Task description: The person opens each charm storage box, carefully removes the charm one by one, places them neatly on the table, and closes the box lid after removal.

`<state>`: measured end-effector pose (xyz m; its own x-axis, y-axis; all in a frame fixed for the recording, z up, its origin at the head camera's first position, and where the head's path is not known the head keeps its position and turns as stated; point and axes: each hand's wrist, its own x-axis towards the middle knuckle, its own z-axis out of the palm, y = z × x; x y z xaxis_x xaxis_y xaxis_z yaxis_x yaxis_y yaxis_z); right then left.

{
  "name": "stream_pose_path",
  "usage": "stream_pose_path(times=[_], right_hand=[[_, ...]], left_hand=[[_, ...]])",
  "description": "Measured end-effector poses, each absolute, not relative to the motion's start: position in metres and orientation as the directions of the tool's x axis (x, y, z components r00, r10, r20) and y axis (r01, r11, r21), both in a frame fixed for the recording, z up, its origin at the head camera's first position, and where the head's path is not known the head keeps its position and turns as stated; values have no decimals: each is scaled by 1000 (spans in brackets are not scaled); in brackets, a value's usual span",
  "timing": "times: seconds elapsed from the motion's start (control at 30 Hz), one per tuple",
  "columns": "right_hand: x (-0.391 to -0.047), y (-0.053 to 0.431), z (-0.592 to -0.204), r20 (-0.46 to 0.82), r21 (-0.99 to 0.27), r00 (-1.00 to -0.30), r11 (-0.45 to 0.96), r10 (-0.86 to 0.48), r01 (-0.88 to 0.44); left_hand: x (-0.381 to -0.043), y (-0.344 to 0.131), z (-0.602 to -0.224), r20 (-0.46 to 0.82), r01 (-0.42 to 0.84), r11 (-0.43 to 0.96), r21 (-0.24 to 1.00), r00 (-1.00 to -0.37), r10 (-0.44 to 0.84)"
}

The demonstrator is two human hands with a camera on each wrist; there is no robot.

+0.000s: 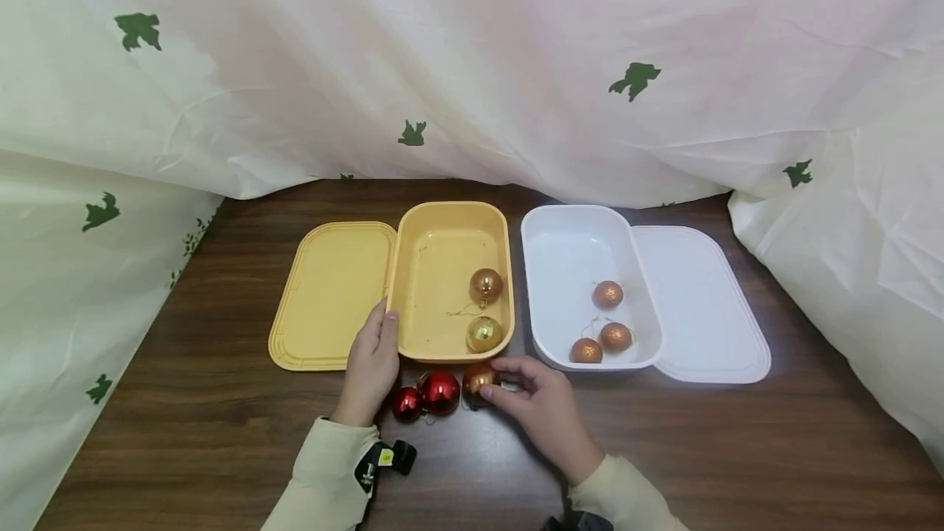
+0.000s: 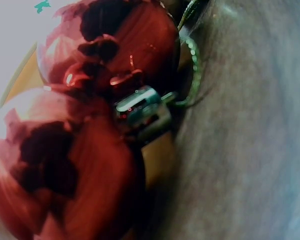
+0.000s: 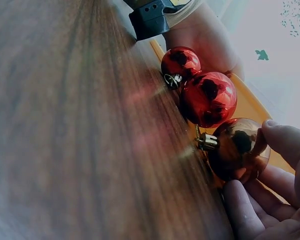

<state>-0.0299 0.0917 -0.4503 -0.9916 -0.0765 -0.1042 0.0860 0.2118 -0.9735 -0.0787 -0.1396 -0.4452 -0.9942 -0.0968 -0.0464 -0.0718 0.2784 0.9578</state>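
nearest the camera are two cream sleeves (image 1: 324,474), entering from the lower edge; a black wrist device (image 1: 369,465) is strapped over the left one.

right hand (image 1: 542,408): clamped on a bronze ball (image 1: 475,381), thumb and fingers pinching its sides. this ball is outside the yellow box (image 1: 435,269), just before its near end, toward the right corner. its gold-coloured cap (image 3: 207,141) faces the person's side. whether the ball bears on the table (image 1: 221,400) cannot be told.

left hand (image 1: 372,367): set against the yellow box at the near left corner, thumb by the rim. the fingers are partly hidden; whether they curl around the wall cannot be told.

a small red ball (image 1: 407,405) and a larger red ball (image 1: 440,392) sit side by side on the table, between the two hands, the larger one just beside the bronze ball. the left wrist view shows a metal cap (image 2: 145,112) and a thread loop (image 2: 194,65) by the red balls.

contents of the yellow box: a second bronze ball (image 1: 486,285) and, nearer the person, a gold ball (image 1: 484,335), both along the right wall. a white box (image 1: 556,269) stands to the right, holding three textured orange balls (image 1: 608,294) in its nearer half.

a yellow lid (image 1: 332,293) lies left of the yellow box; a white lid (image 1: 701,301) lies right of the white box. behind hangs a pale cloth (image 1: 479,64) with green bird shapes (image 1: 634,80).
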Motion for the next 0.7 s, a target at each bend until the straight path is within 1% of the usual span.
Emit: stream_pose_path(times=[0.2, 0.3, 0.4, 0.57, 0.7], right_hand=[[-30, 92, -450, -94, -963, -993, 259, -68, 73], [-30, 92, -450, -87, -965, -993, 254, -77, 65], [-30, 94, -452, -94, -970, -991, 232, -94, 70], [-28, 98, -451, -116, -983, -986, 157, -121, 97], [-24, 100, -443, -98, -989, -988, 124, -119, 83]], left_hand=[[-78, -140, -446, -40, -67, 286, 956, -994, -99], [-78, -141, -445, -37, -65, 289, 955, -994, -101], [-78, -141, -445, -42, -70, 286, 956, -994, -103], [-78, -140, -444, -47, -74, 282, 957, -994, -101], [-79, -139, -444, -42, -68, 274, 959, -994, -99]])
